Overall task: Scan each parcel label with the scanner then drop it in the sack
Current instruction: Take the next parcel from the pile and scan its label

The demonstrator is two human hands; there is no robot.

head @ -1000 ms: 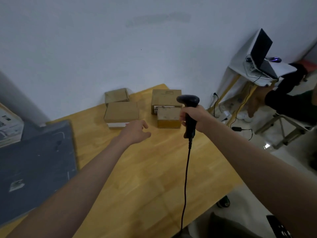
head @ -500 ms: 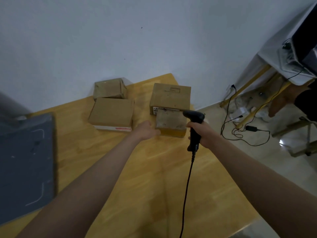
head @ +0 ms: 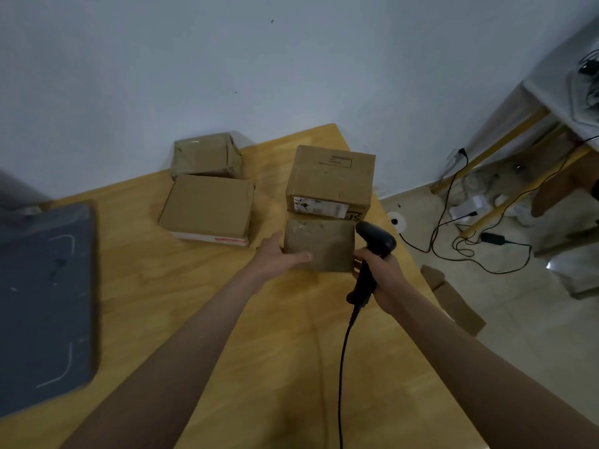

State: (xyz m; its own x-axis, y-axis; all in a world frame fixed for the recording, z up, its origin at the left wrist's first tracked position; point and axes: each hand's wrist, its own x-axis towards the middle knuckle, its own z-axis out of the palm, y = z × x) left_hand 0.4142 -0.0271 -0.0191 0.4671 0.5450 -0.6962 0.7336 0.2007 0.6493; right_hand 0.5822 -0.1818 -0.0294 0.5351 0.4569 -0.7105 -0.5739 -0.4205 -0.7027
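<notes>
the left hand (head: 275, 259) grips the near left corner of a small brown parcel (head: 319, 244), thumb laid across its top face and the fingers hidden behind its left side. this parcel sits on the wooden worktop (head: 201, 319), touching the front of a taller box (head: 330, 181) that carries a white label (head: 321, 207) on its near face. the right hand (head: 384, 277) is curled round the grip of a black scanner (head: 372, 254), whose head sits just beside the small parcel's right edge; its black cable (head: 343, 367) hangs down toward the bottom of the view. whether the scanner touches the parcel cannot be told.

to the left, well apart from the held parcel, a flat box (head: 207, 209) with a red and white strip along its near edge lies in front of a tape-wrapped parcel (head: 207, 155) against the wall (head: 227, 59). a dark grey sheet (head: 42, 303) lies on the worktop's left side. on the floor (head: 518, 319) to the right are loose cables (head: 470, 251) and a scrap of cardboard (head: 453, 303).
</notes>
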